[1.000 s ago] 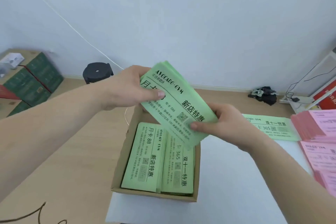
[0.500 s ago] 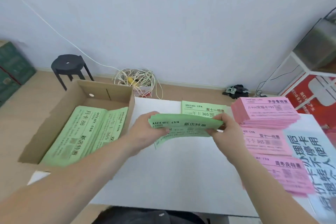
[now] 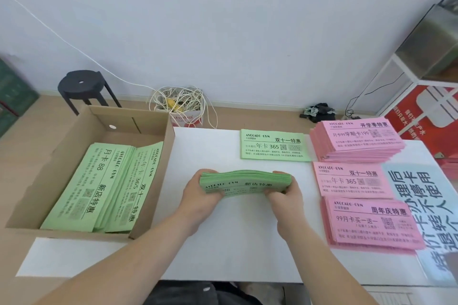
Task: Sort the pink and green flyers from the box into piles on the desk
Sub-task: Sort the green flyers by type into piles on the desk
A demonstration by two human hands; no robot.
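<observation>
A stack of green flyers stands on its long edge on the white desk, slightly bowed. My left hand grips its left end and my right hand grips its right end. To the left, the open cardboard box holds two more rows of green flyers. A thin green pile lies at the back of the desk. Three pink piles sit on the right: a thick back pile, a middle pile and a near pile.
A blue printed sheet lies at the desk's right edge. Behind the desk are a black stool, a tangle of white cable, a dark bundle on the floor and a white shelf with red signs. Green crates stand far left.
Both hands lifted the green stack out of the box, carried it right over the desk, and lowered it onto its edge. My head turned right, bringing the pink piles into view.
</observation>
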